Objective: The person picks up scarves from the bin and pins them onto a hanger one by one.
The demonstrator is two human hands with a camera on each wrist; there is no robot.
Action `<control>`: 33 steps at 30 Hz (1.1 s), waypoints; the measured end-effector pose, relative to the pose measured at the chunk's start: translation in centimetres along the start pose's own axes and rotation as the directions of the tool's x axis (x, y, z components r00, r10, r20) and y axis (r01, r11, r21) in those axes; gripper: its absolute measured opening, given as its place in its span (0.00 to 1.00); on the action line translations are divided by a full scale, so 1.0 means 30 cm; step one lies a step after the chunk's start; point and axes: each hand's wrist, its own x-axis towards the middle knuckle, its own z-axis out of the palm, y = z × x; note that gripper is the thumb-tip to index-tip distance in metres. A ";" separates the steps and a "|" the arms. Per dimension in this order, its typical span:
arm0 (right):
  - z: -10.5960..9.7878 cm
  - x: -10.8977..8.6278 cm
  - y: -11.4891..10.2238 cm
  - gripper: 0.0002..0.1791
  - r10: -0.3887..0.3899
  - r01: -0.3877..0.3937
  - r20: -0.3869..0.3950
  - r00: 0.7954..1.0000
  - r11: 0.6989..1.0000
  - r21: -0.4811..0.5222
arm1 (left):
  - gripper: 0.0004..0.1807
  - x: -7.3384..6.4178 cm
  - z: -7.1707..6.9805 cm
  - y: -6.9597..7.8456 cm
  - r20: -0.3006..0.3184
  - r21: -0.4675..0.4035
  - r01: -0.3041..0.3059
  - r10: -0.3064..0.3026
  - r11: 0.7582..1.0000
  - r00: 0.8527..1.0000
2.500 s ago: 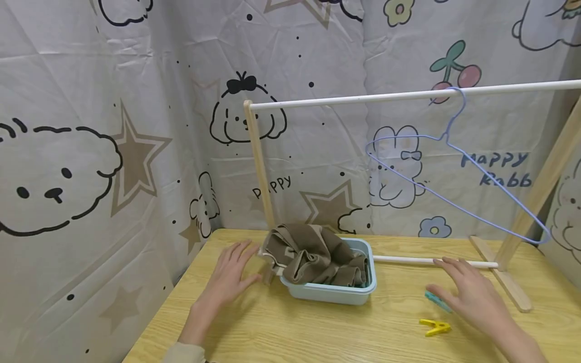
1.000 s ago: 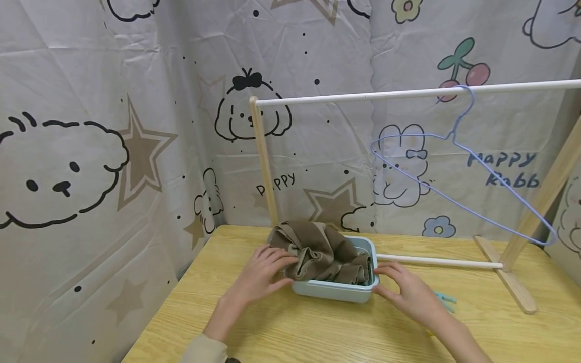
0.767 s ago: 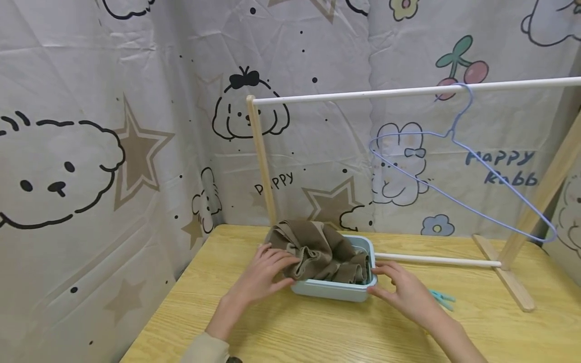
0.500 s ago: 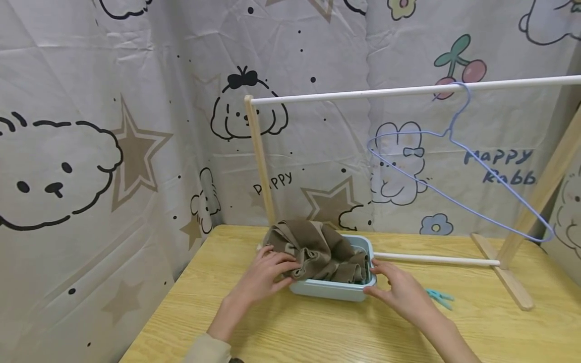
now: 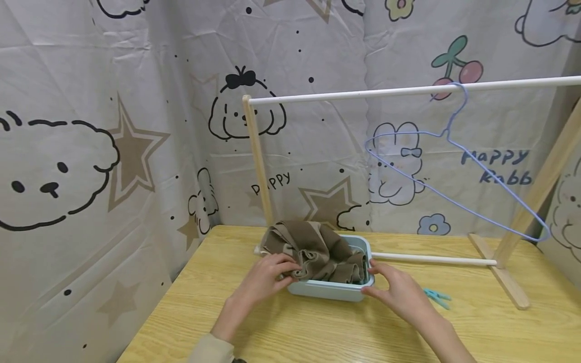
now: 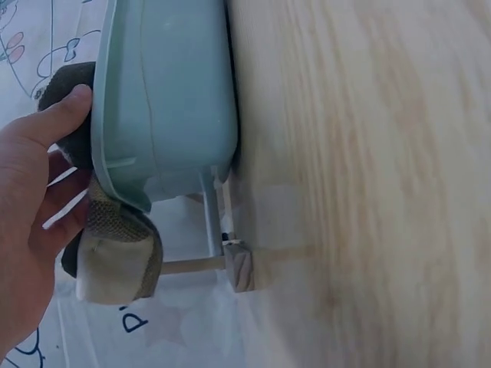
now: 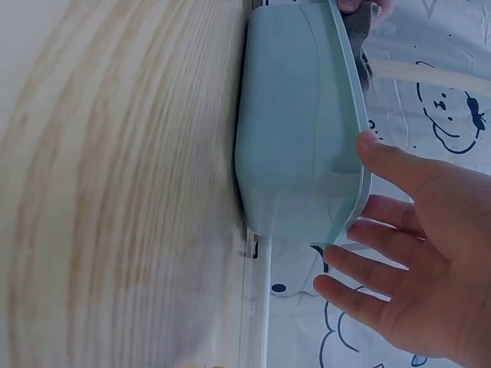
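Observation:
A crumpled brown cloth [image 5: 320, 244], patterned with lighter patches, fills a light blue plastic basin [image 5: 327, 291] on the table in the head view. At the basin's left end, my left hand [image 5: 265, 275] grips the cloth, thumb in front and fingers curled into its folds. In the left wrist view a pale-edged flap of cloth [image 6: 115, 264] hangs over the basin's end. My right hand [image 5: 399, 290] touches the right front corner of the rim with thumb and fingertips. Its fingers are fairly straight in the right wrist view. Folds hide some left fingertips.
Behind the basin stands a rack with a white top rail [image 5: 345, 96] and a wooden right post [image 5: 540, 186]. A lavender hanger [image 5: 447, 133] hangs from the rail. A teal clothespin [image 5: 438, 297] lies right of my right hand on the wooden table [image 5: 317, 333].
Both hands have come in from the sides to the basin. The left fingers have since curled into the cloth. A yellow clothespin, seen earlier, is out of sight around my right arm.

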 end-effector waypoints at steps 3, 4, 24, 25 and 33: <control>0.000 0.002 0.000 0.32 0.008 -0.008 0.001 1.000 1.000 0.003 | 0.16 0.001 0.010 -0.004 -0.053 0.006 -0.031 0.032 0.999 0.998; 0.000 0.002 0.001 0.32 0.008 -0.008 0.000 1.000 1.000 0.003 | 0.17 0.004 0.012 -0.003 -0.070 0.011 -0.038 0.039 0.999 0.997; 0.000 0.002 -0.001 0.33 0.013 -0.014 -0.022 1.000 1.000 -0.021 | 0.26 0.017 -0.010 -0.015 0.095 0.025 -0.001 -0.002 1.000 0.995; 0.000 0.001 -0.002 0.32 0.013 -0.014 -0.021 1.000 1.000 -0.022 | 0.28 0.019 -0.018 -0.017 0.126 0.027 0.005 -0.008 1.000 0.992; 0.000 0.000 -0.004 0.32 0.016 -0.017 -0.019 1.000 1.000 -0.019 | 0.28 0.044 -0.053 -0.023 0.184 0.037 0.032 -0.038 0.999 0.982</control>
